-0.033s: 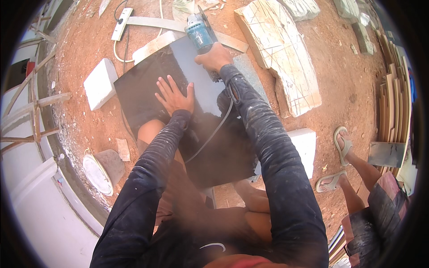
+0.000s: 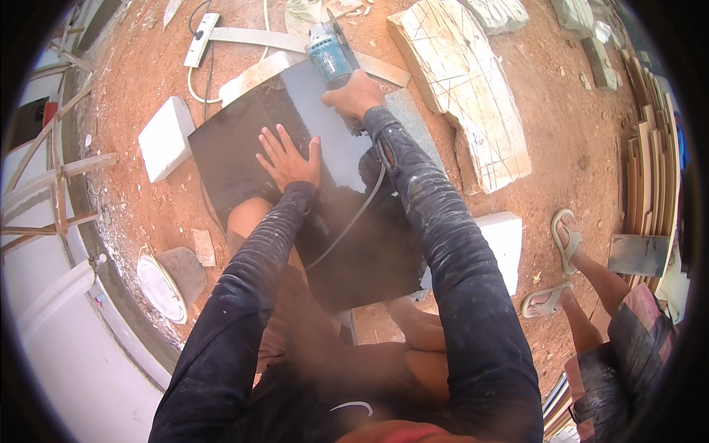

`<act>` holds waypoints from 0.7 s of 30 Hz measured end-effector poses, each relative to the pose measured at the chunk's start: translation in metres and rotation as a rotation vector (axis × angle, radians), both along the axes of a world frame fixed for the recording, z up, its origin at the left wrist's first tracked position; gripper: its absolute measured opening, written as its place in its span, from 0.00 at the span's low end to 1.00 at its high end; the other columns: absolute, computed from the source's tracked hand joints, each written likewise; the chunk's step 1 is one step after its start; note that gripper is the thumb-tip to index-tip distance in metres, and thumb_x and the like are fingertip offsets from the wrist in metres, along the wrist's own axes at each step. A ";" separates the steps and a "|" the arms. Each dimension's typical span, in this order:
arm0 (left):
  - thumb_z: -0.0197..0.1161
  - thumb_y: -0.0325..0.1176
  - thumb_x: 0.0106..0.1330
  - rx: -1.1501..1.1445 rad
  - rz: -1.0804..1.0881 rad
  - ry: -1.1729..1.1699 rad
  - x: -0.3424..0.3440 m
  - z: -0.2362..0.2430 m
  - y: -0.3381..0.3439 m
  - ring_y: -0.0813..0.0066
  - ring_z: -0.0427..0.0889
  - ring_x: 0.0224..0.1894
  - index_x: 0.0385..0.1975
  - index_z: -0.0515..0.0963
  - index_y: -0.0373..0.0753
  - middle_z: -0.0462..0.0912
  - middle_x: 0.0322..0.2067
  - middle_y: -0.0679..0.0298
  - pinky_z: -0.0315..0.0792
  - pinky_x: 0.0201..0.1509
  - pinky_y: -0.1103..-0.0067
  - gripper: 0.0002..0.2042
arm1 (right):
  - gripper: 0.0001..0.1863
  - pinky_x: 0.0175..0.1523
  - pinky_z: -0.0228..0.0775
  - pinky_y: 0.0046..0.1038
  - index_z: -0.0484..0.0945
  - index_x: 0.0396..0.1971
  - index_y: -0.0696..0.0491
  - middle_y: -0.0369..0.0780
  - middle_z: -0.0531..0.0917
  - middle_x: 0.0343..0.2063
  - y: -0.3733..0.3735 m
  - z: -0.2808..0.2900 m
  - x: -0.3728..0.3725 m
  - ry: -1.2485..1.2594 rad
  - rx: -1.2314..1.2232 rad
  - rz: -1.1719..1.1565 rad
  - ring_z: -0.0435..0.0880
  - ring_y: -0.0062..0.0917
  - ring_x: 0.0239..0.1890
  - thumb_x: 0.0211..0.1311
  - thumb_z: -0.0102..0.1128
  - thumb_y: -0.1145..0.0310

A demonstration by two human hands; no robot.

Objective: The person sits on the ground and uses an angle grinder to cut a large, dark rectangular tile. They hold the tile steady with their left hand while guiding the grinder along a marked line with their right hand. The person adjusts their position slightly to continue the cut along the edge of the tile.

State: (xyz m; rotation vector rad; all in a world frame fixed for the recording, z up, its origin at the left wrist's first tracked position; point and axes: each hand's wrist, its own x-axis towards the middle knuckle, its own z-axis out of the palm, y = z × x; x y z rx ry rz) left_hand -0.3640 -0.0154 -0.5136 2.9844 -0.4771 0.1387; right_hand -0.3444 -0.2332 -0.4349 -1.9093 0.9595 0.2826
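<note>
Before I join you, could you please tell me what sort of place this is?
Probably a building site or stone yard: the right hand holds a teal power tool at the edge of a dark slab, and a rough pale block lies on reddish bare ground.

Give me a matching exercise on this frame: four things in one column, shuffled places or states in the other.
1. Left hand
2. Right hand
3. Power strip
4. Bucket

A. White, near the picture's top edge
B. Gripping the blue power tool
C. In the lower left of the picture
D. Fingers spread over the dark slab

Pairs: 1-D, 2-B, 3-A, 4-C
</note>
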 end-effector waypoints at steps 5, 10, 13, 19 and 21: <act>0.53 0.64 0.69 0.000 0.002 0.005 0.000 0.000 0.001 0.52 0.41 0.81 0.77 0.54 0.36 0.44 0.79 0.45 0.35 0.80 0.50 0.45 | 0.40 0.62 0.76 0.36 0.80 0.54 0.60 0.52 0.85 0.52 0.001 0.003 -0.001 0.006 -0.002 0.011 0.85 0.41 0.56 0.41 0.78 0.52; 0.52 0.64 0.69 -0.006 0.004 0.018 0.000 0.001 0.001 0.53 0.41 0.81 0.77 0.54 0.36 0.43 0.79 0.46 0.34 0.80 0.50 0.45 | 0.40 0.62 0.76 0.36 0.79 0.54 0.60 0.52 0.85 0.52 0.002 0.003 -0.002 0.019 0.000 0.005 0.85 0.41 0.56 0.41 0.78 0.52; 0.52 0.64 0.69 -0.008 0.005 0.021 0.000 0.001 0.001 0.53 0.40 0.81 0.77 0.54 0.37 0.43 0.79 0.46 0.34 0.80 0.50 0.45 | 0.40 0.62 0.76 0.36 0.79 0.55 0.60 0.52 0.85 0.53 0.001 0.002 -0.003 0.016 0.001 0.007 0.85 0.42 0.57 0.41 0.78 0.52; 0.52 0.64 0.69 -0.003 0.008 0.016 0.000 0.000 0.001 0.53 0.41 0.81 0.77 0.54 0.36 0.43 0.79 0.46 0.35 0.80 0.50 0.45 | 0.41 0.62 0.76 0.36 0.79 0.55 0.60 0.52 0.85 0.53 0.003 0.003 -0.005 0.007 -0.006 0.003 0.85 0.42 0.57 0.40 0.78 0.52; 0.52 0.64 0.69 -0.008 0.006 0.016 -0.001 0.000 0.000 0.53 0.41 0.81 0.77 0.54 0.36 0.43 0.79 0.46 0.35 0.80 0.50 0.45 | 0.41 0.62 0.76 0.36 0.79 0.55 0.60 0.52 0.85 0.53 0.002 0.001 -0.005 0.008 -0.005 -0.004 0.85 0.42 0.57 0.40 0.78 0.52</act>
